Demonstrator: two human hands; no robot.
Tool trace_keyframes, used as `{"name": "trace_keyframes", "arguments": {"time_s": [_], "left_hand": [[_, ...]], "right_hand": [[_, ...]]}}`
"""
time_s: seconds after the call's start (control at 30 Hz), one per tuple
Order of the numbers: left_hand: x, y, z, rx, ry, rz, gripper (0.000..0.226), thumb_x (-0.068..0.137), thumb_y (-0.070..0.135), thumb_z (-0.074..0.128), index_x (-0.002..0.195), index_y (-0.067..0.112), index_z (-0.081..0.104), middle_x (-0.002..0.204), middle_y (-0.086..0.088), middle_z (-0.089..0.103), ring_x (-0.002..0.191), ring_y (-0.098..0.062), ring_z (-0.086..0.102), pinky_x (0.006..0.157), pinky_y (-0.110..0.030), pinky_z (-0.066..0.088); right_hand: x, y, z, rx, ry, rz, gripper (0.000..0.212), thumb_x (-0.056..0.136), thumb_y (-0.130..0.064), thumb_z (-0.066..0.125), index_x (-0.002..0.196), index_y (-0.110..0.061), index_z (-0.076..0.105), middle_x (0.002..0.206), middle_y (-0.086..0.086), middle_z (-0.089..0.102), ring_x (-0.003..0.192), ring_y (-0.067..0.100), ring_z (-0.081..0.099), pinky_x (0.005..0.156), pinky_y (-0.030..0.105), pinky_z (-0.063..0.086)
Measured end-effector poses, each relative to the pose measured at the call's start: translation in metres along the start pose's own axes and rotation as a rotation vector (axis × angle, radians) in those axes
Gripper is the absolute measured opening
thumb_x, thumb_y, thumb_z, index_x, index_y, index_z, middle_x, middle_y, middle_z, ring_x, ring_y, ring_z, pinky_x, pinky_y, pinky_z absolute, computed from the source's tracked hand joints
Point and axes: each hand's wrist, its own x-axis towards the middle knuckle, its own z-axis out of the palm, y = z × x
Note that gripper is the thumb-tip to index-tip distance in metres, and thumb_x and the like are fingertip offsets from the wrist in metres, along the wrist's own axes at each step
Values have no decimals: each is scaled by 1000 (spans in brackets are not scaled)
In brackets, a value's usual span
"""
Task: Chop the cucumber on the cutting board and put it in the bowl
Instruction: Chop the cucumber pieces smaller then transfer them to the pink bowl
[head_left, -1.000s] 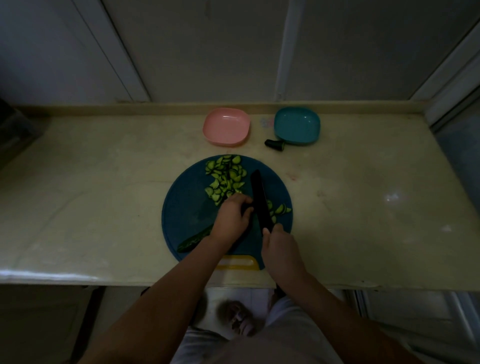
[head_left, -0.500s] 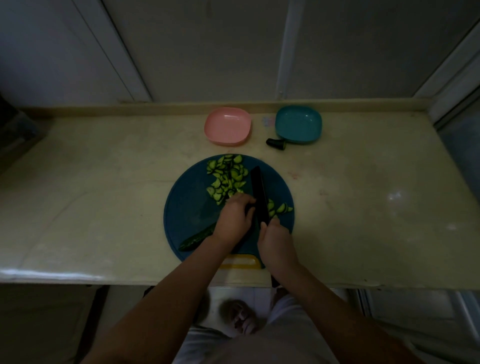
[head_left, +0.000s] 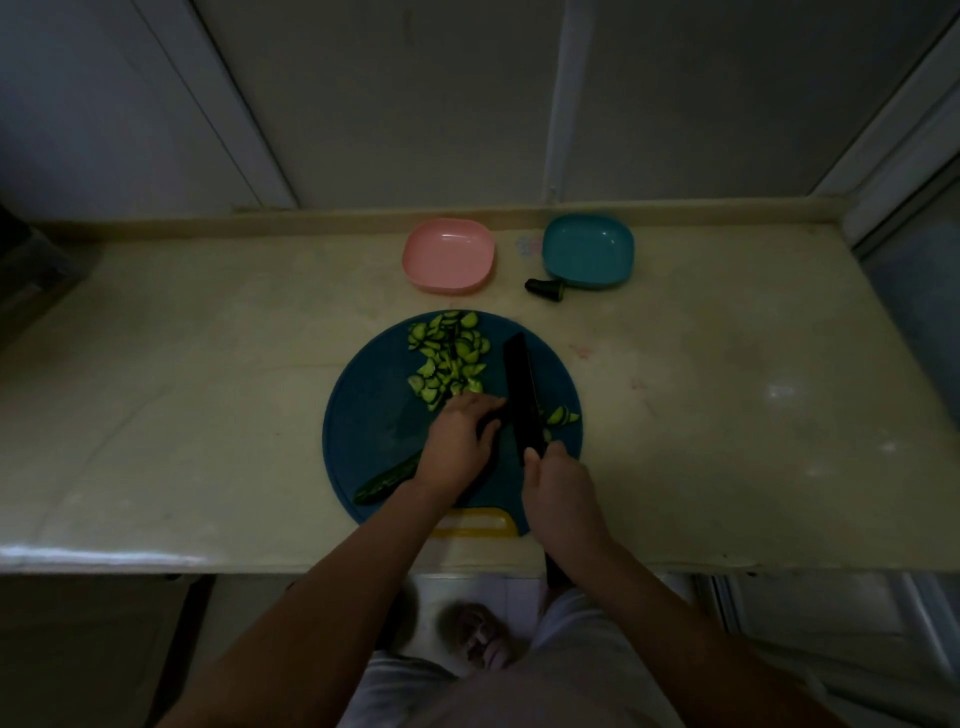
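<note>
Left hand (head_left: 457, 441) fingers curled over the cucumber (head_left: 384, 480), pinning it on the blue cutting board (head_left: 374, 415) — uncut dark end sticks out lower left. Right hand (head_left: 563, 486) clamped round the knife (head_left: 522, 395) handle, blade just beside the left fingertips. Slices (head_left: 447, 358) piled at the board's far side. Pink bowl (head_left: 449, 254) and teal bowl (head_left: 589, 249) sit behind.

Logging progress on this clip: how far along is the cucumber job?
Done: a pile of cucumber slices lies on the blue cutting board. In hand: the left hand holds the remaining cucumber down while the right hand grips the black knife beside it. Left: chop that remainder, then move everything over; the pink bowl and teal bowl hold no cucumber yet.
</note>
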Motion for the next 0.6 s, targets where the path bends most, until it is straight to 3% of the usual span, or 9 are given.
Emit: {"name": "trace_keyframes", "arguments": {"time_s": [0.33,0.5,0.6], "left_hand": [[-1,0,-1,-17,4,-5,29,86,2,60,115,6,65,114,-11,64,108,-23,55,89,-9,30],[0,0,0,-11,10,9,29,86,2,60,114,6,65,112,-11,65,106,-26,56,88,-18,36],[0,0,0,-8,10,8,29,85,2,61,114,5,66,112,-11,66,105,-26,57,88,-19,37]], "right_hand": [[-2,-1,4,43,-14,-1,29,101,-22,31,94,0,49,61,-6,33,50,3,31,41,19,23],[-2,-2,6,41,-8,-10,23,101,-21,32,88,-7,44,63,-4,37,49,4,31,40,20,23],[1,-4,8,44,-5,-10,26,101,-20,32,92,-2,48,69,1,43,50,3,31,41,19,23]]}}
